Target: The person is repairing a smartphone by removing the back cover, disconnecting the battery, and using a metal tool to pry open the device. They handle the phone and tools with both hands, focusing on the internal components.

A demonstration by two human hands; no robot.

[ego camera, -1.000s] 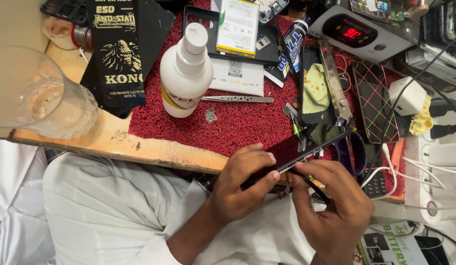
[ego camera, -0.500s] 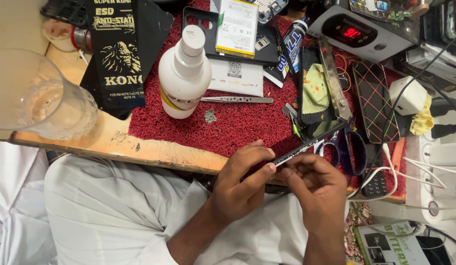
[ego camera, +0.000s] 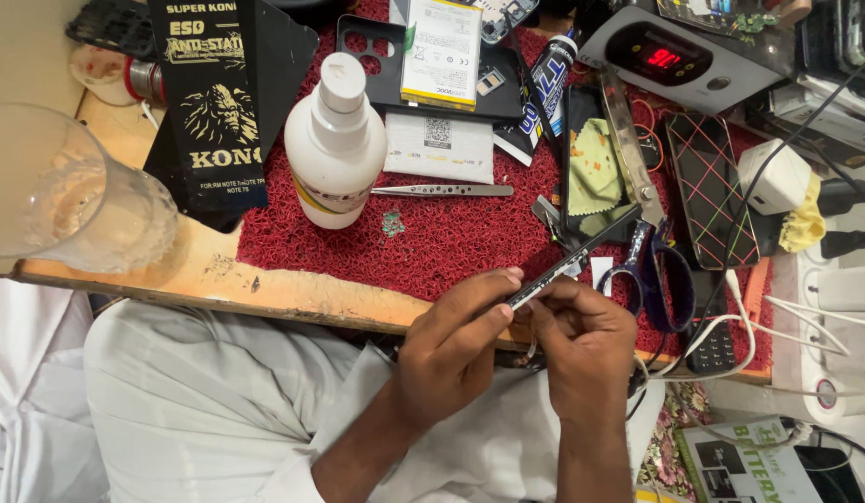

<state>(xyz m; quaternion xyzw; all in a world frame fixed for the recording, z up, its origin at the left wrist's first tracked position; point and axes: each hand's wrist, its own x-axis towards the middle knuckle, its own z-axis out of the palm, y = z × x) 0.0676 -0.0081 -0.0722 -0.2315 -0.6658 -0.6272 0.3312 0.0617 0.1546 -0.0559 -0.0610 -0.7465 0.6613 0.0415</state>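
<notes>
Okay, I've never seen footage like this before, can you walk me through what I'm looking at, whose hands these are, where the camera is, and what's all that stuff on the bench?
There is no machine here, only a person at work. The camera sits on that person's head and looks down, so you see their own lap, arms and bench.

The left hand and right hand meet at the bench edge. Together they hold a thin dark phone part, seen edge-on, so I cannot tell exactly what it is.

The wooden bench carries a red mat. On the mat stand a white plastic bottle, with metal tweezers lying beside it, and blue-handled scissors to the right. A phone with a criss-cross patterned back lies further right, and a clear glass stands on the left. At the top is a grey device with a red display.
</notes>
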